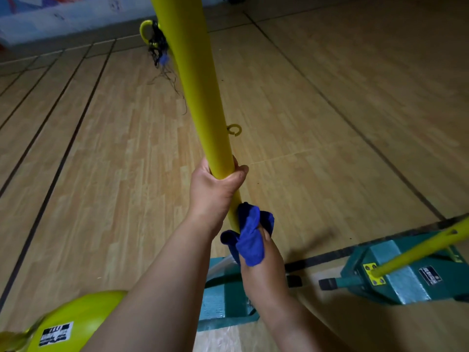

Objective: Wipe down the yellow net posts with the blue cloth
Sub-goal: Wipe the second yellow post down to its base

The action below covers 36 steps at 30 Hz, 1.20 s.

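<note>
Yellow is the colour seen most: I count two yellow posts and one yellow-green rounded object (83, 318) at the lower left corner, which carries a black-and-white label. I cannot tell what this object is.

Going from left to right, the wooden floor (101, 174) has several dark lines running along it. Near the top, one yellow hook (146, 30) sticks out from the near post (200, 97), and black cords (162, 52) hang from it in a tangle. This near post is thick and runs from the top of the view down to the middle. One small yellow ring (234, 130) shows just beside its right edge.

Two hands are on this post. The left hand (215, 184) is the upper one; its fingers and thumb are curled around the post and grip it. Just below it, the right hand (256, 250) holds one blue cloth (250, 237) bunched against the post, with the fingers wrapped over the fabric. The cloth touches the post on its lower part.

Under the hands stands one green base (220, 301). At the right there is a second green base (396, 275), with the second post (418, 247), thinner in view and tilted, fixed into a yellow plate (373, 273) by bolts. The two bases are apart.
</note>
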Each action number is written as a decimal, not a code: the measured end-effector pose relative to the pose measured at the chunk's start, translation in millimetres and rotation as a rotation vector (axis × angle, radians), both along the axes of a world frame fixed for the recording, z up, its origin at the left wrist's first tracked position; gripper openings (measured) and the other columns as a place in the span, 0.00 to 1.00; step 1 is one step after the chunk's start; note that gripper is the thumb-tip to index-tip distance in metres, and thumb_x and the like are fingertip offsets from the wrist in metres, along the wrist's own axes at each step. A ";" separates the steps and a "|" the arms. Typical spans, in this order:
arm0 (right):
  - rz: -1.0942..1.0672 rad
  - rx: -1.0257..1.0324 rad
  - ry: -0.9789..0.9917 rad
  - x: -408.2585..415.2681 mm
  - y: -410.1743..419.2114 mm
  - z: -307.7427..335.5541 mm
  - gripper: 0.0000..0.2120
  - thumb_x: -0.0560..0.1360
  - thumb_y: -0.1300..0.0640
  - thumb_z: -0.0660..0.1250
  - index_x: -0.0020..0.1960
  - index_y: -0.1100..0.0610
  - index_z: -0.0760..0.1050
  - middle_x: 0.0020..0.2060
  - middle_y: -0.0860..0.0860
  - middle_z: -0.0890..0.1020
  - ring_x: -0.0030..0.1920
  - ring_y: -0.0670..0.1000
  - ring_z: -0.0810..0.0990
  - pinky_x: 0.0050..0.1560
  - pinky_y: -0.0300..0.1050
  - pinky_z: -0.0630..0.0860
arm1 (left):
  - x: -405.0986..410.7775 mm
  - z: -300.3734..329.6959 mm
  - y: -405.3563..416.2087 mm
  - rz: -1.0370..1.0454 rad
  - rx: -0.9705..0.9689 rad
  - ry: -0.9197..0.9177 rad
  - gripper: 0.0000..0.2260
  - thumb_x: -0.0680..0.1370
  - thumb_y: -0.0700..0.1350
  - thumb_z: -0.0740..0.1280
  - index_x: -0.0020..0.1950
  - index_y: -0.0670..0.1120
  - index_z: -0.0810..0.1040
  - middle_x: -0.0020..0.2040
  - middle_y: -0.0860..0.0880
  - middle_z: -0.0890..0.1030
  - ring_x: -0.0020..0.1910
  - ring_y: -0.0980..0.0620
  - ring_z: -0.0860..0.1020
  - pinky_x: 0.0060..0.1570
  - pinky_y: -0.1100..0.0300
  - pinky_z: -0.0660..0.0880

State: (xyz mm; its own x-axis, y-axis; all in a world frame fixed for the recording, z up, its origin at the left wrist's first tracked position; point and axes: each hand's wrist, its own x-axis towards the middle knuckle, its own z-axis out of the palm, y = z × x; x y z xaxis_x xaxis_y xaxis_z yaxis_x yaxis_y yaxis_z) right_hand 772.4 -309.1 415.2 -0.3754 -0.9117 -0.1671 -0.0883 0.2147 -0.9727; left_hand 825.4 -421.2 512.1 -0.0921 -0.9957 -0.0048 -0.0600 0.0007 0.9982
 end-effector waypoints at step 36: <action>0.264 -0.456 -0.004 -50.3 -53.2 -72.7 0.10 0.75 0.66 0.69 0.51 0.52 0.77 0.40 0.48 0.84 0.39 0.40 0.82 0.44 0.36 0.77 | -8.3 -73.2 -16.6 -0.030 -0.566 0.162 0.10 0.75 0.47 0.74 0.51 0.45 0.77 0.36 0.48 0.80 0.33 0.52 0.80 0.36 0.61 0.78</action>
State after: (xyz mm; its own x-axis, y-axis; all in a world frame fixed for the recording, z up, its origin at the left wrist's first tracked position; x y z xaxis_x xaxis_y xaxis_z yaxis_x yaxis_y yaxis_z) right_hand 722.1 -362.4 342.5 -0.1233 -0.9555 0.2681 -0.0787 -0.2599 -0.9624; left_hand 817.1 -437.8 438.9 -0.0756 -0.8362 0.5432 0.1018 0.5355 0.8384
